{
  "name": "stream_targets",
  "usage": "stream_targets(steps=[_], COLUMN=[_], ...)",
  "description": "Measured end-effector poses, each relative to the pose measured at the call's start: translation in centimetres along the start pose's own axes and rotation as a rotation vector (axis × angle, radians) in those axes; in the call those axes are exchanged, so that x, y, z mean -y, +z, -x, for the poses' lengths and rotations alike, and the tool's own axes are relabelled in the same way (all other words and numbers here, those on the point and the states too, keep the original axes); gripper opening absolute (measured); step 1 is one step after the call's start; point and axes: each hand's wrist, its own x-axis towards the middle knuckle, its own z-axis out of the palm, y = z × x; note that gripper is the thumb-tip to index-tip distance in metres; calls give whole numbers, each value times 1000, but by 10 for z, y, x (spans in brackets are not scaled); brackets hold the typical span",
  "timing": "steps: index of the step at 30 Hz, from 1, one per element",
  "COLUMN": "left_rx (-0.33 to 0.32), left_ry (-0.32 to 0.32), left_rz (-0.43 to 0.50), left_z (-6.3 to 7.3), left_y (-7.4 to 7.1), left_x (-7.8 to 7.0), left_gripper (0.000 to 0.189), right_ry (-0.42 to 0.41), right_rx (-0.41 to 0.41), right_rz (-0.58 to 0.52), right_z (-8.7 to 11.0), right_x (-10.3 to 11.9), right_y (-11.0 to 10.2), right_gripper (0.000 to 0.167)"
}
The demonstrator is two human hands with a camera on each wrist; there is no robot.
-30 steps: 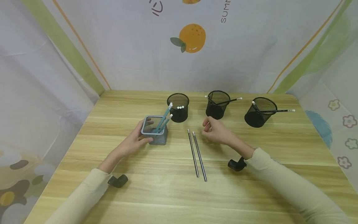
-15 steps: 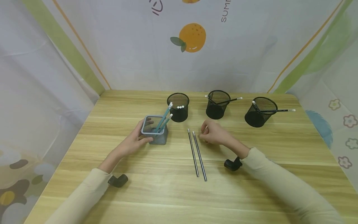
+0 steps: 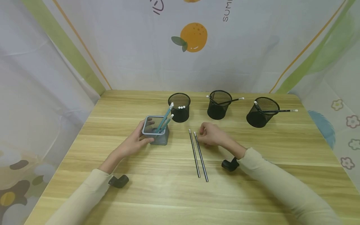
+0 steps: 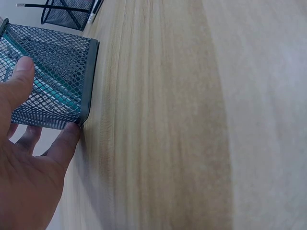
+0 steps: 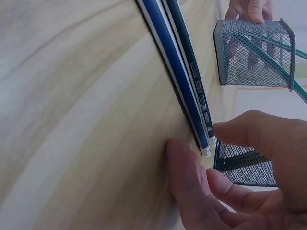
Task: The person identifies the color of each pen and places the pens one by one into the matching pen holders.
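Observation:
My left hand (image 3: 134,143) grips a square grey mesh pencil holder (image 3: 159,139) standing on the table, thumb on the near side and fingers on the other. Teal pencils (image 3: 164,120) with white erasers lean inside it. Two dark striped pencils lie side by side right of the holder: a left pencil (image 3: 194,153) and a right pencil (image 3: 201,157), erasers pointing away from me. My right hand (image 3: 212,135) is beside their eraser ends. In the right wrist view, its thumb and forefinger are spread near the tips of the blue-looking pencil (image 5: 175,62) and the black pencil (image 5: 192,67), pinching neither.
Three round black mesh cups stand along the back: a left cup (image 3: 180,117) with white eraser ends showing, a middle cup (image 3: 216,112) and a right cup (image 3: 256,121) with dark pencils leaning out. A printed curtain (image 3: 140,62) hangs behind the wooden table (image 3: 157,193).
My right hand has moved left and slightly toward me, from near the middle cup to the eraser ends of the dark pencils. The left hand and the holder stay in place.

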Motion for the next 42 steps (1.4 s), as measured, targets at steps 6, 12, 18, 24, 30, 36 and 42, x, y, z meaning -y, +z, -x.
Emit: stream_targets(steps=[6,12,18,24,30,36,42], left_rx=[-1,-8,-8,-5,-4,1,5], left_ry=[12,13,12,7,3,0,-1], left_rz=[-2,9,5,8,10,8,14], left_z=[0,1,1,1,1,1,0], left_y=[0,0,0,0,0,0,0], left_x=[2,0,0,1,1,-2,-2], left_gripper=[78,77,76,76,77,78,77], right_ry=[-1,-9,-9,9,42,20,-53], right_rx=[-6,-57,-60,-17,1,6,-14], right_rz=[60,185,194,124,74,-19,-57], right_z=[-2,-5,-3,-4,-5,0,9], right_x=[5,8,10,8,5,1,-3], right_y=[7,14,16,13,10,7,-1], right_gripper=[17,16,18,17,9,6,7])
